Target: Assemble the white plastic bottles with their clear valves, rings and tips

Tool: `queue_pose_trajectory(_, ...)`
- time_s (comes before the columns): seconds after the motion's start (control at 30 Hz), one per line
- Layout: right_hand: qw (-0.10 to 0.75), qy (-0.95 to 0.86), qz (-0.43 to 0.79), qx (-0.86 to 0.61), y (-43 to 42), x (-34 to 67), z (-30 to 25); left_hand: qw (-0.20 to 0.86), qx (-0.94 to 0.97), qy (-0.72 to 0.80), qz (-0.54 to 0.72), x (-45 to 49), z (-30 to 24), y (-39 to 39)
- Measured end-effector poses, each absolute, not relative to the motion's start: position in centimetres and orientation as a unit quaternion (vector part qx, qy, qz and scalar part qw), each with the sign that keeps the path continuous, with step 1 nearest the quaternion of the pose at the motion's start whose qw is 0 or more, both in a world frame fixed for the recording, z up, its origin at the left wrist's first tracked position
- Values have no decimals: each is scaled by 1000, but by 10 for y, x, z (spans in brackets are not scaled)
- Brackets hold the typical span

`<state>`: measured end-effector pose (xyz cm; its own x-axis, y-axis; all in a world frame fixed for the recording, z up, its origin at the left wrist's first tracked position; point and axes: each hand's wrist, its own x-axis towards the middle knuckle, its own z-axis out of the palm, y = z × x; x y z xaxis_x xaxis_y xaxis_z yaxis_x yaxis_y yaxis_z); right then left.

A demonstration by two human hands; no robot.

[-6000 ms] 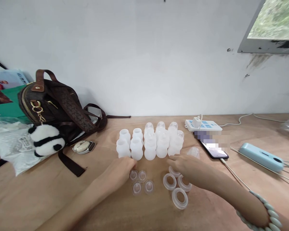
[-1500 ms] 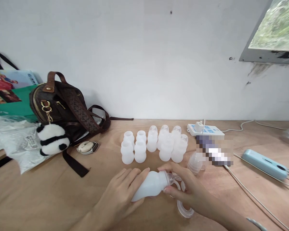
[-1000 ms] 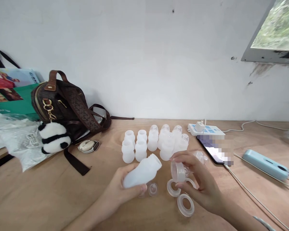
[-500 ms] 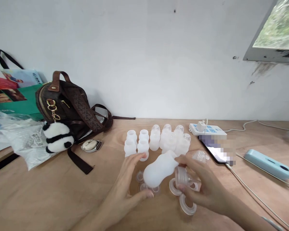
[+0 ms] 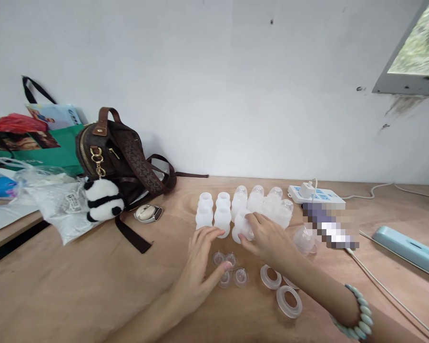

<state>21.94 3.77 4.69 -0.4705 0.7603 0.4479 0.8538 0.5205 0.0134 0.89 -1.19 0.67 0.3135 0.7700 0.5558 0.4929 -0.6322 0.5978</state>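
My right hand (image 5: 266,236) is closed around the upper part of a frosted white baby bottle (image 5: 239,220), which stands upright at the front of a group of similar bottles. Behind it are several bottles with clear domed caps (image 5: 258,193). To their left stand white bottles without tops (image 5: 222,214). My left hand (image 5: 203,264) is open, thumb and fingers apart, with nothing in it. Small clear nipples (image 5: 240,277) lie just beside its thumb. Below my right forearm are translucent collar rings (image 5: 289,301), one partly hidden. Clear domed caps (image 5: 303,238) sit right of my right hand.
A brown backpack (image 5: 109,155) with a panda charm (image 5: 103,200) stands at the left near a plastic bag (image 5: 62,205). A computer mouse (image 5: 146,213) lies in front of it. At the right are a power strip (image 5: 325,196), a phone, a light-blue device (image 5: 407,247) and cables.
The bottle, tilted between my hands before, now stands upright with the others. My right hand has moved forward and left with it. The left hand stays open; the view has shifted slightly.
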Motion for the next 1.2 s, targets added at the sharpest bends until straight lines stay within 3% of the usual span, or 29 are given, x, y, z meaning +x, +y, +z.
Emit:
queue_pose_trajectory(0.27, 234, -845, -119, -466, 36, 223, 43, 110, 803, 404, 424, 8, 8, -12)
queue_pose_trajectory(0.43, 342, -829, 24, -442, 10, 246, 40, 121, 806, 384, 434, 19, 18, -27)
queue_pose_trajectory(0.6, 482, -808, 72, -332, -10, 258, 36, 346, 719, 389, 460, 49, 29, -41)
queue_pose_trajectory(0.73, 517, -807, 55, -280, -19, 261, 32, 574, 546, 395, 465, 72, 36, -37)
queue_pose_trajectory(0.83, 521, -816, 17, -250, -23, 260, 30, 687, 434, 362, 456, 81, 41, -36)
queue_pose_trajectory(1.0, 502, -829, -29, -246, -29, 259, 33, 778, 303, 346, 427, 78, 41, -41)
queue_pose_trajectory(1.2, 465, -847, -48, -253, -38, 258, 40, 816, 230, 341, 407, 71, 33, -42)
